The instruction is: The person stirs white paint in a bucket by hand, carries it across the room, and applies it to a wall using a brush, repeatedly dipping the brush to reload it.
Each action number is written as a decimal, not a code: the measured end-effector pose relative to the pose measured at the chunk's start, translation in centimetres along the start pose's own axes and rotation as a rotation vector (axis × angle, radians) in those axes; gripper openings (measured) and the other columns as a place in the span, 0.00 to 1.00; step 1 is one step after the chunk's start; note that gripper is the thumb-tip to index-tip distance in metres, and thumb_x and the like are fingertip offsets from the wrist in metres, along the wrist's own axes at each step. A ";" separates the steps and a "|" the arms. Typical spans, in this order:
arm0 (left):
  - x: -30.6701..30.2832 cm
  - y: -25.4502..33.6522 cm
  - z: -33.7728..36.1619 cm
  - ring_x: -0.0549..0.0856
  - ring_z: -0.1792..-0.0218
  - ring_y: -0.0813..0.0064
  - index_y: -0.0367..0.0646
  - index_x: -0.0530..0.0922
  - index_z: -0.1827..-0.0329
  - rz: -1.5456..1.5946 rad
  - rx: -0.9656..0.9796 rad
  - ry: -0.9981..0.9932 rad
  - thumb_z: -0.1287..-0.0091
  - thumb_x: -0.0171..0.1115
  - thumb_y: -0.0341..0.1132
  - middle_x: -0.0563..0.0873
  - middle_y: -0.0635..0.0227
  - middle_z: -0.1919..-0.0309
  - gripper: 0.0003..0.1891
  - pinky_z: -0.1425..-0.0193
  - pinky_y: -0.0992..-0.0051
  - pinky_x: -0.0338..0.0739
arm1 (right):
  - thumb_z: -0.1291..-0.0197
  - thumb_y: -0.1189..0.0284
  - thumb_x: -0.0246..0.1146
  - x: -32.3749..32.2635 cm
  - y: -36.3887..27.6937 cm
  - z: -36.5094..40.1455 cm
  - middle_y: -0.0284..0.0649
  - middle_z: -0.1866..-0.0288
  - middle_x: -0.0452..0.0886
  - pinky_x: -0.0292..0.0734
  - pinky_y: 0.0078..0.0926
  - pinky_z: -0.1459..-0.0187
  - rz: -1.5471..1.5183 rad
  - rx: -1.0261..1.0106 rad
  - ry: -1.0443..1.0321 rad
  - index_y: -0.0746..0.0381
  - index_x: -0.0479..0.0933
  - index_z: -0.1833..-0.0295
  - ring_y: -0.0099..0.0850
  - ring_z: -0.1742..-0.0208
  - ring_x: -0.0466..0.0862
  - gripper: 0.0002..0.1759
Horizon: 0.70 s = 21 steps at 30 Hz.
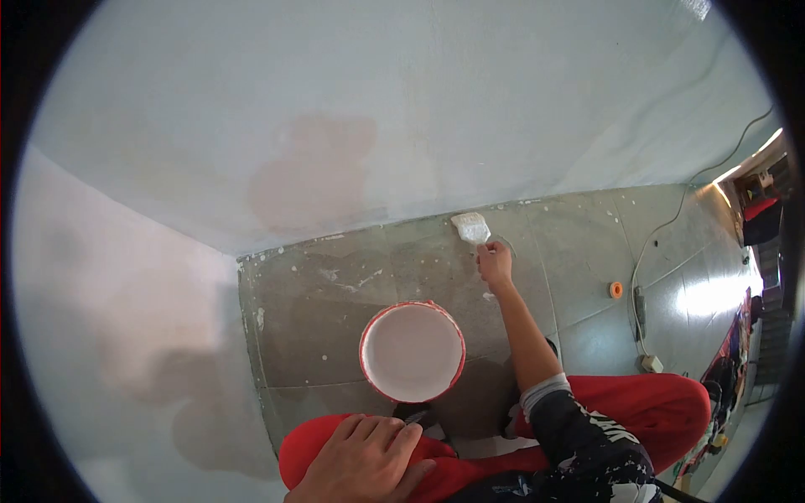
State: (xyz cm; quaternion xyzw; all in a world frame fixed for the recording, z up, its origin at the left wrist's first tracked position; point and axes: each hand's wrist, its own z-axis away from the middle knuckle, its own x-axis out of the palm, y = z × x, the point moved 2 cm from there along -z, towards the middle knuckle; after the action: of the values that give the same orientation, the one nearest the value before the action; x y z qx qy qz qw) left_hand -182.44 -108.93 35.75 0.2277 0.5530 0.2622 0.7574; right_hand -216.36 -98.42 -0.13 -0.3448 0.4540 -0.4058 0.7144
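Note:
A paintbrush point(472, 227) with white-coated bristles is over the floor close to the foot of the wall. My right hand point(495, 261) is closed around its handle, with the arm stretched forward. Between my knees and the wall stands a round bucket point(412, 352) with a red rim, holding white paint. My left hand point(365, 457) rests on my red-trousered knee, fingers spread a little, with nothing seen in it.
A pale wall point(470, 101) runs ahead and another point(134, 318) meets it at the left corner. The grey tiled floor point(587, 251) has white splashes. An orange tape roll point(616, 290) and a cable with a white socket block point(651, 364) lie at the right.

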 end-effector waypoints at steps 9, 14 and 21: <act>-0.2 0.2 -0.5 0.81 0.50 0.50 0.34 0.75 0.45 0.027 0.000 0.017 0.33 0.61 0.39 0.83 0.50 0.53 0.19 0.42 0.57 0.73 | 0.34 0.68 0.63 -2.4 -7.8 0.5 0.34 0.78 0.78 0.64 0.21 0.84 -0.141 -0.109 -0.103 0.67 0.77 0.57 0.19 0.83 0.73 0.11; -0.4 0.0 -1.1 0.81 0.50 0.50 0.34 0.75 0.46 0.010 -0.004 0.002 0.32 0.61 0.39 0.82 0.50 0.53 0.19 0.42 0.57 0.73 | 0.30 0.68 0.62 -7.4 -19.0 7.9 0.31 0.77 0.76 0.60 0.17 0.84 -0.303 -0.346 -0.087 0.68 0.76 0.54 0.15 0.81 0.70 0.11; 0.2 -0.9 -1.7 0.82 0.49 0.51 0.35 0.76 0.45 -0.019 -0.003 -0.014 0.32 0.62 0.42 0.83 0.52 0.52 0.20 0.40 0.56 0.74 | 0.30 0.69 0.62 -4.1 -16.2 6.7 0.29 0.78 0.75 0.61 0.16 0.82 -0.326 -0.412 -0.046 0.67 0.75 0.54 0.15 0.82 0.69 0.10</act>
State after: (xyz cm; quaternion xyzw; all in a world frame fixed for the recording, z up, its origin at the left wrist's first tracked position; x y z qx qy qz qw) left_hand -183.86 -109.39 34.59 0.2231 0.5493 0.2545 0.7641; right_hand -215.57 -100.98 17.70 -0.5610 0.4490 -0.4065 0.5643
